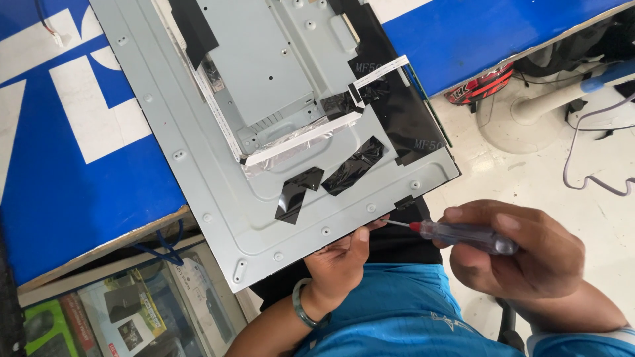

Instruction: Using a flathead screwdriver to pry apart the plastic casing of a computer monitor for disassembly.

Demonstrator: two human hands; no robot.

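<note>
The left hand [340, 261] gripped the metal display back panel [264, 132] from below, steadying its corner; the right hand [522, 254] closed around a screwdriver [463, 235] aimed there.

Matt grey metal panel [218, 192]; glossy black tape [297, 192].

Bright even daylight, soft shadows, mild glare on the metal panel [218, 198], sharp focus, slight edge distortion

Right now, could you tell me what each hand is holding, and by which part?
The right hand grips a screwdriver by its clear handle, tip at the metal panel's near edge. The left hand steadies that panel by the same edge, thumb on top.
</note>
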